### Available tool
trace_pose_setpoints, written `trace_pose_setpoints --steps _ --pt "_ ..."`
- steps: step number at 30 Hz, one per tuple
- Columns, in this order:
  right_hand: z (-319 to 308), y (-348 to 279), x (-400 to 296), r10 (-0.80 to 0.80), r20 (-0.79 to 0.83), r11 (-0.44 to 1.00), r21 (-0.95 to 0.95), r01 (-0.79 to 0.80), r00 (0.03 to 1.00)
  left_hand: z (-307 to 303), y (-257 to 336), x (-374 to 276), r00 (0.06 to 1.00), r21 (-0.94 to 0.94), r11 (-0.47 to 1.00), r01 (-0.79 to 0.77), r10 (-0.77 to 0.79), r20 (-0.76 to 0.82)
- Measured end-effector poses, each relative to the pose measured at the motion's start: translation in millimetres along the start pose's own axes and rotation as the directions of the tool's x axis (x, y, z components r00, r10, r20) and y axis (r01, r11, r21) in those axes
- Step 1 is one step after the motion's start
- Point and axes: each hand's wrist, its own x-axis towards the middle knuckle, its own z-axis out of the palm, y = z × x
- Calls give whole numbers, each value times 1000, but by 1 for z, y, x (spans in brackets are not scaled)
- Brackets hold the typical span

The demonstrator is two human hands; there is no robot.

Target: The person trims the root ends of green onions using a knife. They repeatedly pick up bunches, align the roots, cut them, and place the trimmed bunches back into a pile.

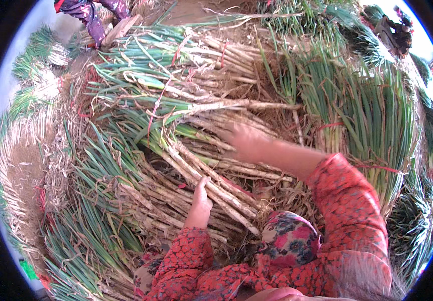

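My left hand point(201, 195) is wrapped around a small bunch of long green onions point(224, 188), thumb on top of the pale stalks. Their roots point toward my knee, the green leaves away to the upper left. Blurred by motion, my right hand point(241, 141) is over loose onion stalks point(216, 145) in front of me. Its fingers are too smeared to show whether they grip any stalk. More unbound green onions point(156, 192) lie beneath and left of the held bunch.
Green onion bundles bound with red ties point(331, 126) stand upright at the right. Others lie ahead, near a pink tie point(158, 107). Dry husks point(60, 165) litter the ground at left. A person in patterned trousers point(92, 20) is at upper left; another person point(391, 35) is far right.
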Motion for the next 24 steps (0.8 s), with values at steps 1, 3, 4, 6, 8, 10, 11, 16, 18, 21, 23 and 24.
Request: trace_pose_setpoints --steps 1,3,4,6,8,10,11,16,18,21,23,24 --pt "54 2 0 29 -46 999 34 -28 999 4 -5 4 997 -24 999 -35 36 72" --pt "117 -20 9 103 216 936 309 -168 971 9 6 -12 1000 -50 998 24 -24 -15" --pt "135 -23 8 21 309 790 577 -205 951 3 3 -4 999 -72 997 38 -36 27" --pt "207 -32 4 -69 87 371 927 -55 994 -8 -5 8 999 -23 1000 14 -13 37" --pt "200 -38 -6 -128 121 329 941 -73 984 -18 -5 9 996 -18 1000 -23 24 82" --pt "179 -38 -8 -136 246 433 886 -165 960 -5 1 -3 997 1 999 -44 44 58" --pt "168 -43 -8 -99 297 507 836 -209 950 -1 0 -6 998 8 999 -53 53 47" --pt "111 -70 -27 22 349 557 774 -301 937 -1 6 -3 986 -80 993 -91 101 131" --pt "96 -75 -28 27 288 579 776 -250 957 2 10 -8 972 -130 983 -128 151 182" --pt "51 -87 -53 39 320 578 765 -282 947 12 24 -41 956 -84 975 -206 219 196" --pt "34 -84 -78 82 328 604 735 -309 941 40 25 -98 947 -26 968 -248 248 205" --pt "10 -85 -98 52 411 630 694 -349 910 52 23 -132 954 -12 975 -220 218 205"
